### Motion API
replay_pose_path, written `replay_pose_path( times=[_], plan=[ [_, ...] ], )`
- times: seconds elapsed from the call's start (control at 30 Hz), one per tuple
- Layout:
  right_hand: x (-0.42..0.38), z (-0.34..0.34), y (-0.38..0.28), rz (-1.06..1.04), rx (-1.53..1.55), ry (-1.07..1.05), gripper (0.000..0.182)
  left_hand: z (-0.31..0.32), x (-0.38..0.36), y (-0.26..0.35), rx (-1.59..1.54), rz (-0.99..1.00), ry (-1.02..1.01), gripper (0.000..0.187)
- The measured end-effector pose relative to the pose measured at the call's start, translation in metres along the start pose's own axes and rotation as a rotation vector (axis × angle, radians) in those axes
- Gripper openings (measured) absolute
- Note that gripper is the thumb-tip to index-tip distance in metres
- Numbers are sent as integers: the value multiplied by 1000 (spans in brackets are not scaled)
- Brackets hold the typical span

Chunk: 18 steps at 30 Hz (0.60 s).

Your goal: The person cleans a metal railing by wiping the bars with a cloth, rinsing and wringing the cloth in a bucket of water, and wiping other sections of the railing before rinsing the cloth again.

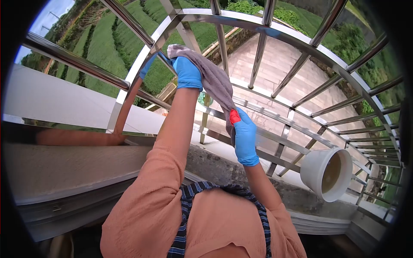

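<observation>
A grey-purple cleaning cloth [215,79] stretches between my two hands, each in a blue glove. My left hand [188,73] is closed on its upper end, right at a metal bar of the railing [148,56]; my fingertips are hidden behind the cloth. Lower down and to the right, my right hand [245,139] grips the other part of the cloth. A bright red patch [234,116] shows at the fingers of that hand. The cloth's lower end hangs past my right palm.
A white bucket [310,174] with murky liquid inside stands at the right, by the lower rails. Shiny metal bars curve around in front of me. A concrete ledge [215,159] runs below them. Beyond lie paving [254,60] and green rows of plants [97,56].
</observation>
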State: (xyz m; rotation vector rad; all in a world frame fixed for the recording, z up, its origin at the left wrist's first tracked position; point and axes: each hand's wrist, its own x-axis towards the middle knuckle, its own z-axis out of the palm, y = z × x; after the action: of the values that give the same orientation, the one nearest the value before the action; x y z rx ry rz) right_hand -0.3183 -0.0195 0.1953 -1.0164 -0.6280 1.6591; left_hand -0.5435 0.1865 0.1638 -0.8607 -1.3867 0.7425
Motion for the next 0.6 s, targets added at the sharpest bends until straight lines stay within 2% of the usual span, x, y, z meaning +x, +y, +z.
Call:
replay_pose_path(
  times=[0.03,0.1,0.17,0.23,0.3,0.33,0.37,0.5,0.6],
  plan=[
    [7,7,1,-45,-35,-50,41,22,13,20,-34,16,11,23],
    [27,22,5,-133,-91,-71,40,44,32,15,-209,18,119,28],
    [46,35,3,-168,-111,-114,38,63,49,20,-531,-102,198,30],
    [59,47,-7,-153,-101,-199,36,105,70,90,-878,-325,149,32],
    [72,48,-2,-31,-141,-236,33,111,78,112,-1378,-524,131,35],
    [77,48,2,34,-163,-257,32,108,81,108,-1705,-597,132,36],
    [82,46,13,-37,-181,-250,31,103,86,97,-2030,-673,127,37],
    [105,36,48,-13,-108,-229,31,75,99,39,-3314,-1000,34,41],
    [108,32,43,151,-59,-191,32,53,85,9,-3387,-865,-251,40]
  ],
)
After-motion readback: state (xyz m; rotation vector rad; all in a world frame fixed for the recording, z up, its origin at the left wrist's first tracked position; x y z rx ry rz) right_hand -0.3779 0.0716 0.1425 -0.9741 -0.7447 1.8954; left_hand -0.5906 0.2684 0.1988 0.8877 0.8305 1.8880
